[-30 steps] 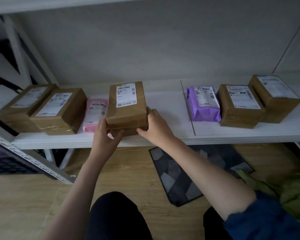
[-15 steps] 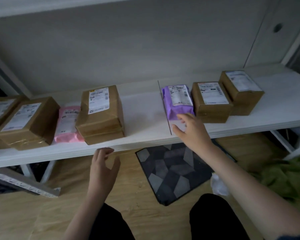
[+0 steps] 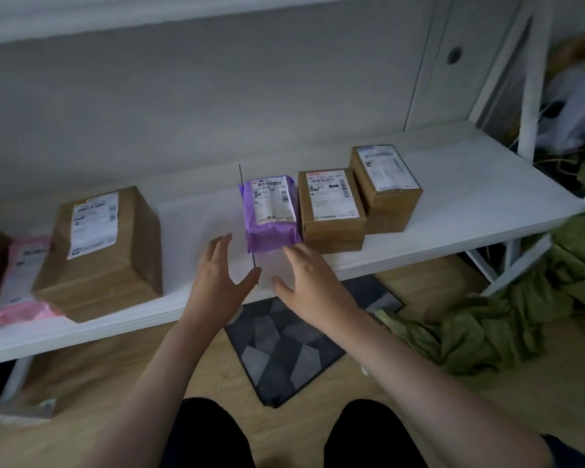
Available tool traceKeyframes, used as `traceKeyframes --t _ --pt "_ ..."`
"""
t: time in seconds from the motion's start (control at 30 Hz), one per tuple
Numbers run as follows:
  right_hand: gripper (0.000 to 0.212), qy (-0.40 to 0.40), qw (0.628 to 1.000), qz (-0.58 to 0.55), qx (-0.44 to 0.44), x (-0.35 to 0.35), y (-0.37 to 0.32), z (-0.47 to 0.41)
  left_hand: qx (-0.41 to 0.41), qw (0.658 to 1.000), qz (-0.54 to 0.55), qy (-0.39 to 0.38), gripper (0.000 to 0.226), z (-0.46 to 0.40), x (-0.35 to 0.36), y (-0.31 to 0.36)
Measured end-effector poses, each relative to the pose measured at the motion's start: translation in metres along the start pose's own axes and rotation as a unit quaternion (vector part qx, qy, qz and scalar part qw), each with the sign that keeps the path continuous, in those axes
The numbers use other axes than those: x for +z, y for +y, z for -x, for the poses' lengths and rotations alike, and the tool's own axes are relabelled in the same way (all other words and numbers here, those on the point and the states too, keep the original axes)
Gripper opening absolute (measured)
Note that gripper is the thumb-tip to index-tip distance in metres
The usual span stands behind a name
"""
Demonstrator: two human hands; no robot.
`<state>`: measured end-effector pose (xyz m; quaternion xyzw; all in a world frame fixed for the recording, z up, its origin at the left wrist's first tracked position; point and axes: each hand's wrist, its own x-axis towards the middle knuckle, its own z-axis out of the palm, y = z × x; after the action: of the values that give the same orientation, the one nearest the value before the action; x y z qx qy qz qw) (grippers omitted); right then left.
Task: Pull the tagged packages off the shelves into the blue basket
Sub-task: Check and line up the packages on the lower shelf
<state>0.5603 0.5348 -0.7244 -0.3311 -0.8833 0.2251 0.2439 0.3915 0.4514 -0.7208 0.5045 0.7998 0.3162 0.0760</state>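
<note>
— White shelf (image 3: 190, 211) carries what, from the left?

— Pink mailer (image 3: 22, 275), then a tall brown box (image 3: 105, 251), each with a white label, print too blurred to read.

— And the hands?

— Left hand (image 3: 217, 278) and right hand (image 3: 309, 282) hover with fingers spread, holding nothing, just before the purple package (image 3: 271, 211); barcode label, illegible. Two labelled brown cartons (image 3: 331, 207) sit right of it.

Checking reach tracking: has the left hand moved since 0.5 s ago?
Yes. The left hand rose from below the white shelf's front edge and moved right, now open just left of the purple plastic-wrapped package.
</note>
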Motion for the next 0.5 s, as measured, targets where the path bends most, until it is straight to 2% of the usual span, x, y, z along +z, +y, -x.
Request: traceKeyframes --t 0.07,0.13,0.3,0.43,0.5 --pt "0.044 0.050 0.998 0.019 0.032 0.004 0.002 -0.011 -0.025 0.999 0.003 -0.019 0.088 -0.015 -0.001 -0.009" --pt "0.045 0.077 0.994 0.036 0.063 0.005 0.003 -0.021 -0.042 0.999 0.006 -0.030 0.092 -0.027 0.000 -0.017" --pt "0.048 0.056 0.988 0.082 0.117 -0.010 0.004 -0.028 -0.101 0.992 0.043 -0.063 0.101 -0.039 -0.002 -0.004" --pt "0.041 0.037 0.989 0.070 0.124 -0.015 0.022 -0.040 -0.078 0.994 0.060 -0.044 0.100 -0.049 0.009 0.009" --pt "0.037 0.007 0.993 0.047 0.110 -0.013 0.033 -0.051 -0.048 0.998 0.024 -0.040 0.093 -0.054 0.020 0.009"
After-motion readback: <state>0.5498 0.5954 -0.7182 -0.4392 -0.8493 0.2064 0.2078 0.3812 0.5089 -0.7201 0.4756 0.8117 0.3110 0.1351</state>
